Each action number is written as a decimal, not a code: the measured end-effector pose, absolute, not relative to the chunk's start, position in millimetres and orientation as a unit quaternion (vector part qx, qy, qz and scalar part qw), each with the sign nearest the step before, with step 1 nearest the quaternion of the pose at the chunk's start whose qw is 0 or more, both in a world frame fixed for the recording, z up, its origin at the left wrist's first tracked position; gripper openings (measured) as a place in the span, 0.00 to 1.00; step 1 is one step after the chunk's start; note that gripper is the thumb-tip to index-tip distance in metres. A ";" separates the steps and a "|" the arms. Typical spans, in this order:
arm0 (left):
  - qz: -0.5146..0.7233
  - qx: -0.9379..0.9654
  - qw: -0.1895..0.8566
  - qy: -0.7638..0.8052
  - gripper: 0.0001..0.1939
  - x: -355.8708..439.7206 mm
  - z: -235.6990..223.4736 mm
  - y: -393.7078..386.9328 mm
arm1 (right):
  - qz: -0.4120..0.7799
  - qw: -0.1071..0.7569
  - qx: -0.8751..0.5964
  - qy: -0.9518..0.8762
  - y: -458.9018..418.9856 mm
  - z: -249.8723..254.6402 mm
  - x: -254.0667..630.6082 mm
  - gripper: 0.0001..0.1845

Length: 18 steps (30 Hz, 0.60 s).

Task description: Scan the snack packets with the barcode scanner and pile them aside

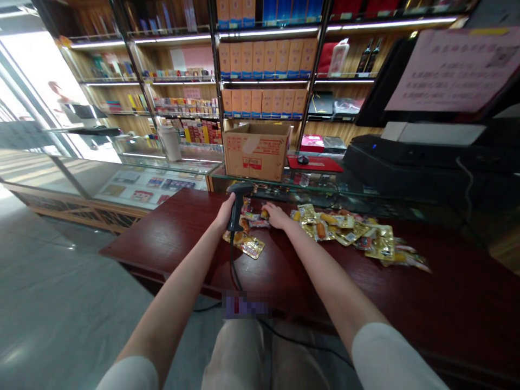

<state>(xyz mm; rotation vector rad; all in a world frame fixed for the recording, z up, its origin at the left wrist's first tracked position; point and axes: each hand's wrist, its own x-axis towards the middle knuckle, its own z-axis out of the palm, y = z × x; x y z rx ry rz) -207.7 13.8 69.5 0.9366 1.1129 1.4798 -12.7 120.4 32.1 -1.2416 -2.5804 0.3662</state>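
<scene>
My left hand (226, 212) is wrapped round the handle of a black barcode scanner (235, 208), its head pointing up and its cable running down over the table's front edge. To the right of it, my right hand (276, 215) has its fingers closed at a small packaged snack (265, 213). Several clear-wrapped snacks (258, 222) lie between the hands. A gold snack packet (251, 245) rests flat just below the scanner. Right of my right forearm spreads a heap of gold and clear snack packets (345, 227).
The dark red table (170, 233) holds everything at hand. Behind it, an open cardboard box (255, 154) stands on a glass counter, beside a mouse (303, 160) on a red mat. A black checkout terminal (414, 162) rises at right. Stocked shelves (264, 81) line the back.
</scene>
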 end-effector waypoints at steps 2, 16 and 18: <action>0.616 0.410 0.503 0.447 0.30 -199.2 70.2 15.3 | 0.110 0.107 -0.401 -0.903 119.9 34.9 0.2 0.26; 0.587 0.396 0.574 0.412 0.28 -156.4 58.7 -0.3 | 0.257 0.325 -0.409 -0.813 77.4 14.3 73.0 0.09; 0.572 0.409 0.587 0.402 0.29 -156.9 59.5 -3.5 | 0.361 0.423 -0.403 -0.727 85.3 5.1 79.6 0.14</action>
